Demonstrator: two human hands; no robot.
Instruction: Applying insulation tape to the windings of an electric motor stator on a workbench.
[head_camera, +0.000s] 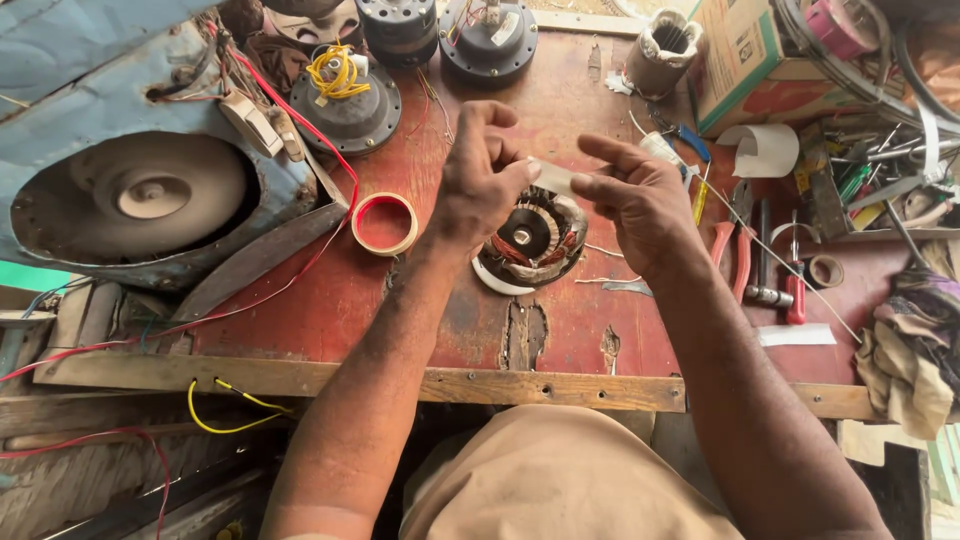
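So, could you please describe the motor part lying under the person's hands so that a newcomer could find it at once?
Start at the red worktop and find the person's two hands at its middle. Just below them lies the round stator, right of the roll of tape. Unlike the closed dark motors at the back, it shows bare copper windings around a black centre.

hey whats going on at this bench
A person at a red workbench holds a small pale strip between both hands, the left hand and the right hand pinching its ends. Right below lies a motor winding with copper coils. A roll of tape sits to its left, red-handled pliers and screwdrivers to its right, and other motor parts line the far edge.
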